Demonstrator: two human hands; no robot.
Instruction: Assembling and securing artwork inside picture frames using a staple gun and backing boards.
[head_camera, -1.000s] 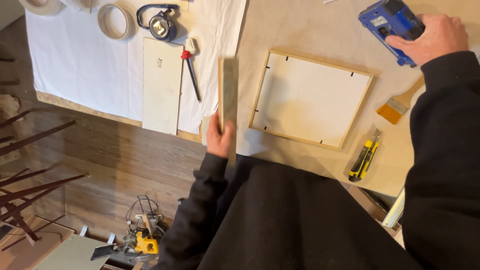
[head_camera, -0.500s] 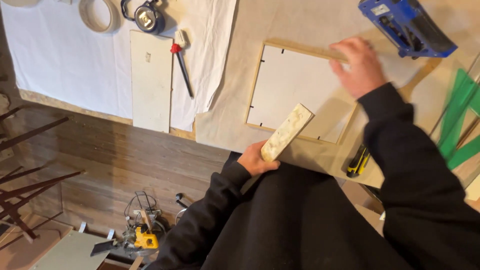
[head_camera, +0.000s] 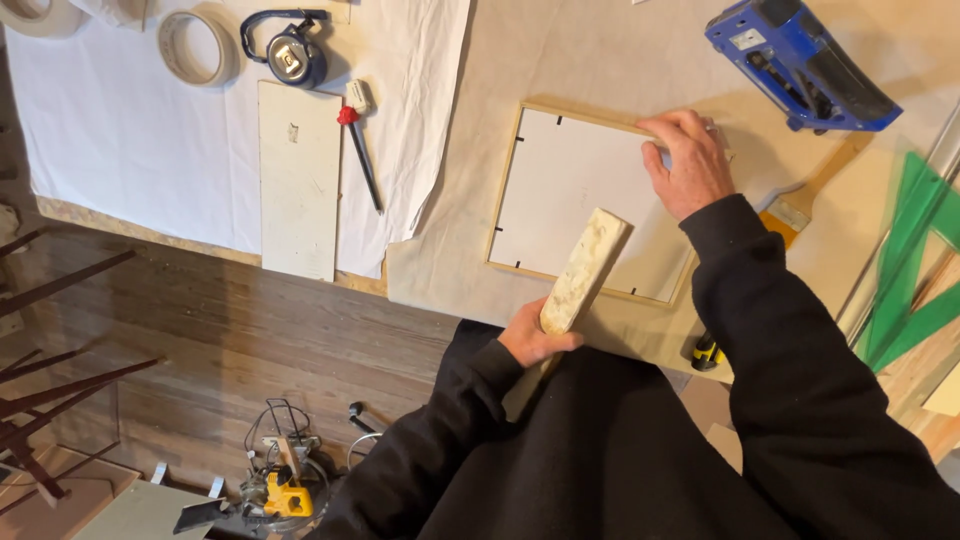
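Left hand (head_camera: 530, 338) is closed around the lower end of a pale wooden block (head_camera: 583, 272), fingers wrapped round it near the person's body, so that the block slants up and away from the hand and its far end overlaps the near edge of the wooden picture frame (head_camera: 590, 198). Right hand (head_camera: 688, 160) lies flat and mostly open, fingertips pressing on the frame's far right corner without gripping it; the frame lies face down on the paper-covered bench, its white backing board showing, between the two hands. Beyond the right hand sits a blue power stapler (head_camera: 800, 62), and just to its right a paintbrush (head_camera: 808, 200) with a green set square (head_camera: 915, 280) further out. Well to the left of the left hand lie a white board (head_camera: 298, 180), a red-collared awl (head_camera: 360, 150), a tape measure (head_camera: 285, 50) and a roll of tape (head_camera: 195, 47). The block looks stiff, rough-faced and fairly light, easy to hold one-handed at its end as now. The frame seems light but thin-railed and liable to rack or slide on the paper, so it is best steadied at a corner or lifted by two opposite rails, not by the backing.
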